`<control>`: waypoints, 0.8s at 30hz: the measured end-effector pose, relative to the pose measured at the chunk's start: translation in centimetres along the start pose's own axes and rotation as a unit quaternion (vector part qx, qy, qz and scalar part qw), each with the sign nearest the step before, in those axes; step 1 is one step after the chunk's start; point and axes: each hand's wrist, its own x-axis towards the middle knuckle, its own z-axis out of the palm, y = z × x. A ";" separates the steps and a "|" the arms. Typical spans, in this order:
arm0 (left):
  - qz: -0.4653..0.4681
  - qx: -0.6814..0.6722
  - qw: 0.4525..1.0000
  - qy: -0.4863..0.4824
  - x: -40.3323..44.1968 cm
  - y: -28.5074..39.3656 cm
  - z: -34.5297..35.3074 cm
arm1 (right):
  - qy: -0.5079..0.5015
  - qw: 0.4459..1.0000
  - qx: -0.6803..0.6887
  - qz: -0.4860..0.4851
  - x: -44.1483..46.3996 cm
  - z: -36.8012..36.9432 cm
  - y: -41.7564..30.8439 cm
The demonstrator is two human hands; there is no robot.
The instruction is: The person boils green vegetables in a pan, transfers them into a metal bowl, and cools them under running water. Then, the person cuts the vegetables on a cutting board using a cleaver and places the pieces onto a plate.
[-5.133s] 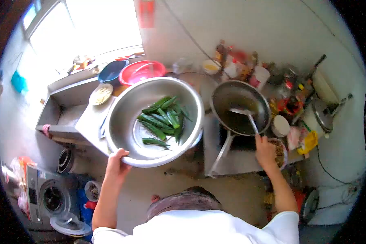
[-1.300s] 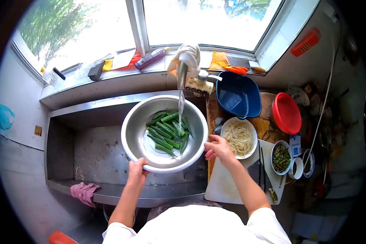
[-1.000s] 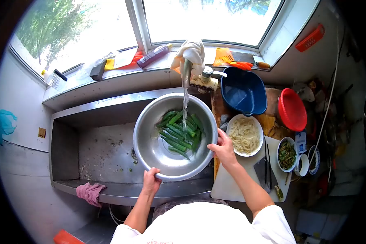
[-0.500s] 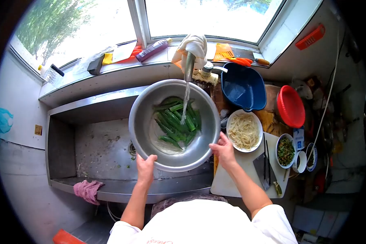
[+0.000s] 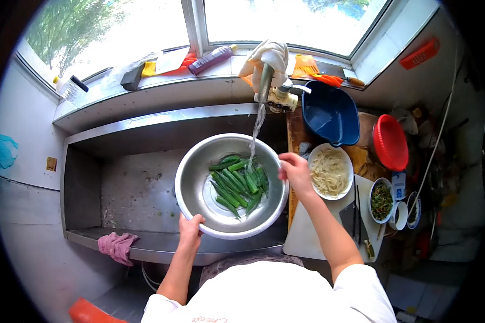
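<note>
A wide metal basin [image 5: 191,161] sits tilted slightly in the sink, with several green okra pods [image 5: 234,185] and some water inside. My left hand [image 5: 191,230] is closed on its near-left rim, thumb on top. My right hand [image 5: 295,171] is at the right rim, its fingers apart and loosely bent; whether they touch the rim is hard to tell. Water [image 5: 258,126] runs from the cloth-wrapped faucet [image 5: 265,83] into the basin.
The metal sink [image 5: 137,196] has scraps on its floor and a pink cloth [image 5: 117,247] over its front edge. To the right are a blue tub [image 5: 330,114], a bowl of pale strips [image 5: 330,171], a red basket [image 5: 390,142], a cutting board [image 5: 307,234] and a knife [image 5: 350,218].
The basin has come down and toward me, away from the faucet. My right hand has shifted up along the right rim and loosened its hold. My left hand keeps its grip.
</note>
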 end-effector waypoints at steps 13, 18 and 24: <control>0.074 -0.048 0.996 0.013 0.5 -0.6 1.6 | -0.067 0.926 -0.309 -0.208 7.8 8.8 2.6; 0.078 -0.102 0.992 0.012 0.8 -1.2 2.4 | -0.061 0.730 -0.598 -0.326 1.7 9.4 4.7; 0.068 -0.089 0.994 0.009 1.8 -1.4 2.5 | -0.208 0.721 -0.538 -0.385 1.7 6.3 6.6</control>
